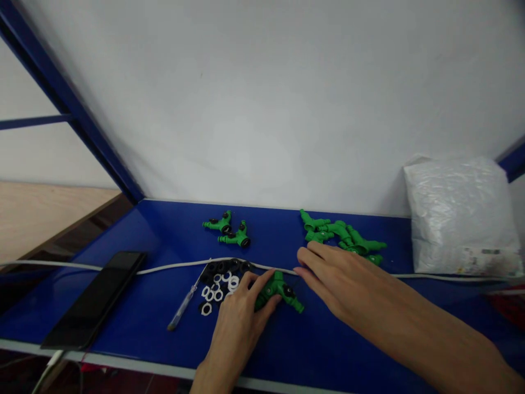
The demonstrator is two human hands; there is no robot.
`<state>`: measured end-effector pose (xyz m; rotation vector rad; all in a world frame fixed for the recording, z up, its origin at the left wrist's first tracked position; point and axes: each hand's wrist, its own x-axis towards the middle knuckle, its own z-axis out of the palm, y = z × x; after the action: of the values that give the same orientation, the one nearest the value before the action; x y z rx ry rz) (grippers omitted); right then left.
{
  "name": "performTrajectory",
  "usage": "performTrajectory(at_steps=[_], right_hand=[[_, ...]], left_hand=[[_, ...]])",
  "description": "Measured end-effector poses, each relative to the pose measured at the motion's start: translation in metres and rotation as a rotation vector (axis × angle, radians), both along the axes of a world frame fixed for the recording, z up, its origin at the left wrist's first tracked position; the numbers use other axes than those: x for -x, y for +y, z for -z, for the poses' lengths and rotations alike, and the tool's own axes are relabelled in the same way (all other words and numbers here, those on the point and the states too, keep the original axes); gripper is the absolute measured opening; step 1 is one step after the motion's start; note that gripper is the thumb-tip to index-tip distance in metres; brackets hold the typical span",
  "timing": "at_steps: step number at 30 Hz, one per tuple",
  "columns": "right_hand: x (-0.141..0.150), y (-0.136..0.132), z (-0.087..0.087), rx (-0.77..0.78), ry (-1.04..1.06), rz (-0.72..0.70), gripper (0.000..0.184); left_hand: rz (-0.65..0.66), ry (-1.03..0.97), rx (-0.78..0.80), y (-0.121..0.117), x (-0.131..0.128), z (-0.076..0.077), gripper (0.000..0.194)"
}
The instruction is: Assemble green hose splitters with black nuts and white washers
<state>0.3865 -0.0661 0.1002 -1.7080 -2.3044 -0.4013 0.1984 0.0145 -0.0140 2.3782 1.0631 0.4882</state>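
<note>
My left hand (244,312) grips a green Y-shaped hose connector (279,287), thumb and fingers closed round one end; a black valve knob shows on one branch. To the right of it hovers my right hand (328,268), apart from the connector. Its thumb and fingers are pressed together, and whatever they may hold is hidden. Beside my left hand lie several white plastic rings (218,295), with black rings (221,266) just behind them. A screwdriver (182,307) with a clear handle rests left of the rings.
Two green connectors with black knobs (238,236) lie toward the back. Behind my right hand is a pile of green connectors (344,235). A white cable (172,266) crosses the blue table. A dark phone (96,301) lies left; a white plastic package (461,213) stands right.
</note>
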Motion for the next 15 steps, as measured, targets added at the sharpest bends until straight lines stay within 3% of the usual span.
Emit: performTrajectory(at_steps=[8, 15], right_hand=[[-0.01, -0.017, 0.006, 0.17, 0.056, -0.04, 0.026], [-0.004, -0.006, -0.007, 0.146, -0.025, 0.05, 0.017]], left_hand=[[0.017, 0.023, -0.021, 0.0, 0.002, -0.002, 0.044], [0.031, -0.009, -0.055, 0.0, 0.0, -0.001, 0.043]])
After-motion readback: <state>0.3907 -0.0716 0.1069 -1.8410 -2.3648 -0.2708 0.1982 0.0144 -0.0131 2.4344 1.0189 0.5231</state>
